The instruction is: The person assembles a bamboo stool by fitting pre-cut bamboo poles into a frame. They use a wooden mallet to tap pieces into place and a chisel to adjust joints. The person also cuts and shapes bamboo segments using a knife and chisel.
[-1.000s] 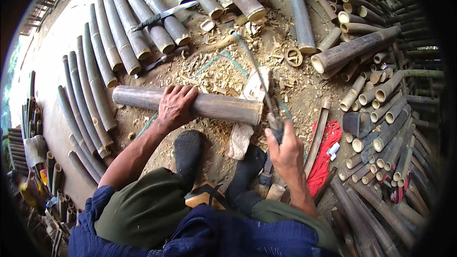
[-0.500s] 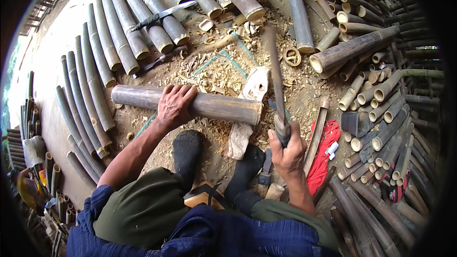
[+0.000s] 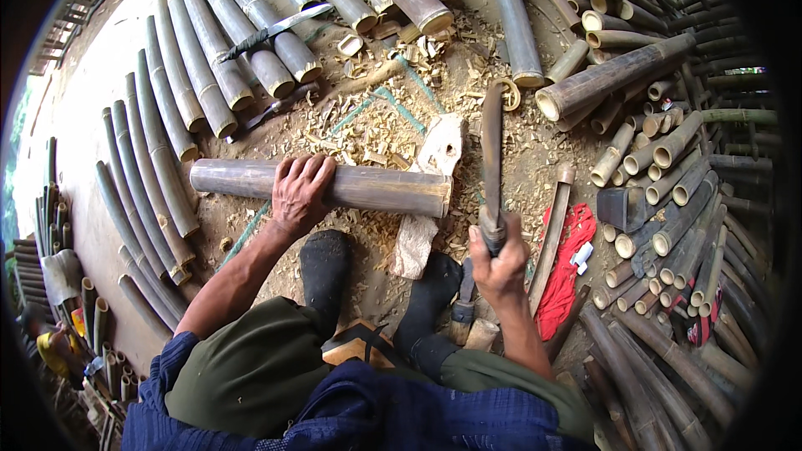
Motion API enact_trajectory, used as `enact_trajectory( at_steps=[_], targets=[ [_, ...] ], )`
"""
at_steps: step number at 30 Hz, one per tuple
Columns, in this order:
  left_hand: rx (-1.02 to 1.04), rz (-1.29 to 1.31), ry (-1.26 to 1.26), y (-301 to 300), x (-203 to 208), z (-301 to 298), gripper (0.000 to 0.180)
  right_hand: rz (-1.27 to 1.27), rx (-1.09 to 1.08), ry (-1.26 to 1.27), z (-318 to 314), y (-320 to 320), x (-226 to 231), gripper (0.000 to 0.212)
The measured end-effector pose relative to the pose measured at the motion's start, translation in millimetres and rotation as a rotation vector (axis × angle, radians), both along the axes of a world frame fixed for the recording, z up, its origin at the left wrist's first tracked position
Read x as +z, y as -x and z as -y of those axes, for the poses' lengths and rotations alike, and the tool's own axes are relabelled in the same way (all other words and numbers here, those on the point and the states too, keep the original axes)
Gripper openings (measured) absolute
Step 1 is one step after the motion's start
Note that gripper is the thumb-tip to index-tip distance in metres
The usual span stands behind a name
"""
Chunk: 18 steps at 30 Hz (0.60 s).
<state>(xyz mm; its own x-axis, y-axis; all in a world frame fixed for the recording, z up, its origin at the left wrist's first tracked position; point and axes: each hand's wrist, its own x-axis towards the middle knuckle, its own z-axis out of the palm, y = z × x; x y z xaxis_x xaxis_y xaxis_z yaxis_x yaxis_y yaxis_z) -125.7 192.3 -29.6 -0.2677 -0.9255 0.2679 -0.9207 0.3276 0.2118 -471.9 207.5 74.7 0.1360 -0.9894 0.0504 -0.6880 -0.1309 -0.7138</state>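
Observation:
A thick, dark bamboo section (image 3: 384,190) lies crosswise in front of my feet, its right end resting on a pale wooden block (image 3: 443,146). My left hand (image 3: 302,192) is closed over the top of the bamboo, left of its middle. To the right of the bamboo's cut end, my right hand (image 3: 501,260) grips the handle of a machete (image 3: 492,146). The blade points away from me and stands apart from the bamboo. Pale wood chips (image 3: 368,135) are strewn around the block.
Long bamboo poles (image 3: 219,57) lie in a row at the far left. Beside my right hand are a split bamboo piece (image 3: 551,238) and a red cloth (image 3: 572,263). Shorter bamboo pieces (image 3: 685,192) are heaped on the right. Another knife (image 3: 280,27) rests across the far poles.
The machete blade, blurred before, now shows sharply and slightly lower. My left hand keeps its hold on the bamboo. The whole view has shifted a little.

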Motion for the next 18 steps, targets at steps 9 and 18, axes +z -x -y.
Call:
enact_trajectory(
  at_steps=[9,18],
  targets=[
    [0.035,0.038,0.018,-4.5,-10.8,-10.6,0.068,-0.146,0.01,-0.224,1.3,12.0,-16.6,0.031],
    [0.011,0.04,-0.047,1.6,-5.9,-5.6,0.076,-0.286,-0.033,-0.463,3.5,26.8,-82.9,0.033]
  ],
)
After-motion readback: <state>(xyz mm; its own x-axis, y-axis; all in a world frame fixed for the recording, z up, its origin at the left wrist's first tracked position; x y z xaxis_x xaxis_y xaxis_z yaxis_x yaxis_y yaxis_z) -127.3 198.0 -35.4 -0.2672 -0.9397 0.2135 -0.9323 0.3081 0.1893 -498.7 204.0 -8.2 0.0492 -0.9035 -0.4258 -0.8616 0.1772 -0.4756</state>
